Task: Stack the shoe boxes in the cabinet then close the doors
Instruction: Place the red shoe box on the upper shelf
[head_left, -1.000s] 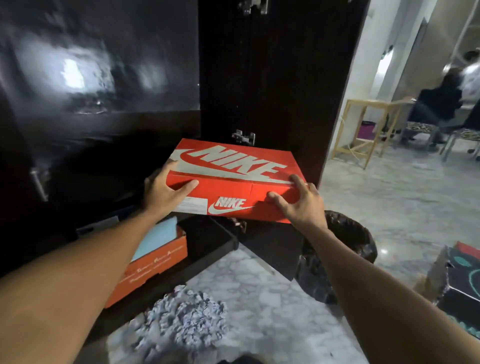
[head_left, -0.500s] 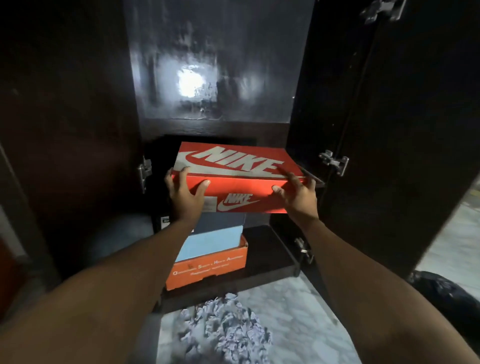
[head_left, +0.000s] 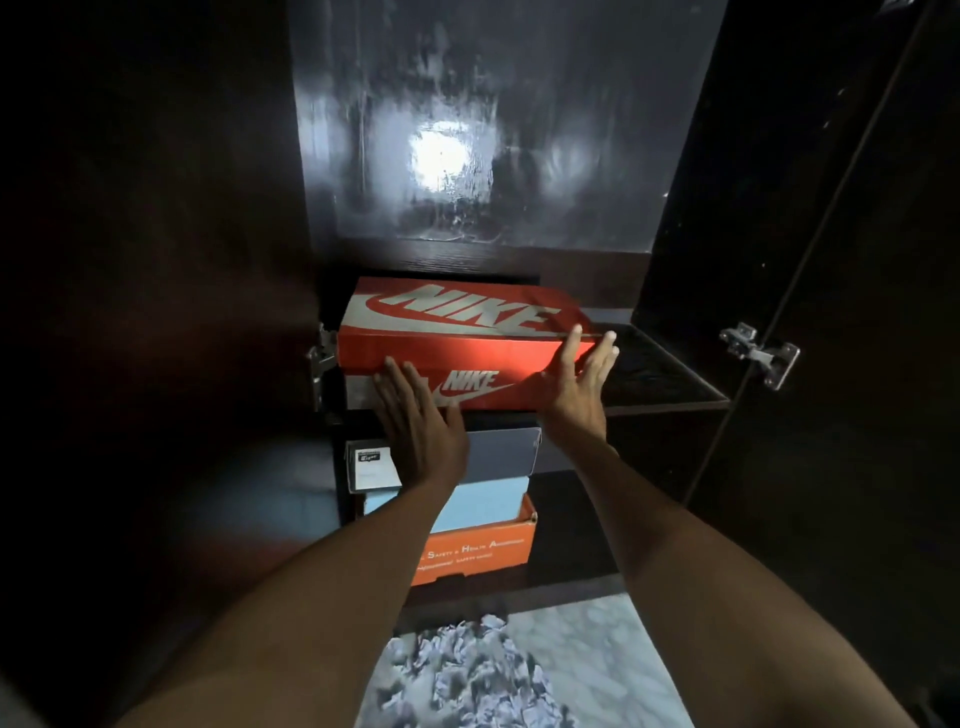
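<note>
Crumpled paper (head_left: 462, 670) lies on the floor nearest the viewer. Below the fingers, the lower compartment holds an orange box (head_left: 475, 553) carrying a blue box (head_left: 480, 501) and a grey box (head_left: 501, 454). Left hand (head_left: 415, 415) and right hand (head_left: 579, 384), fingers straight and released, press the red box's (head_left: 457, 332) front, apparently seating it on the shelf (head_left: 670, 384) of the cabinet (head_left: 467, 130). Doors (head_left: 857, 312) stand open.
</note>
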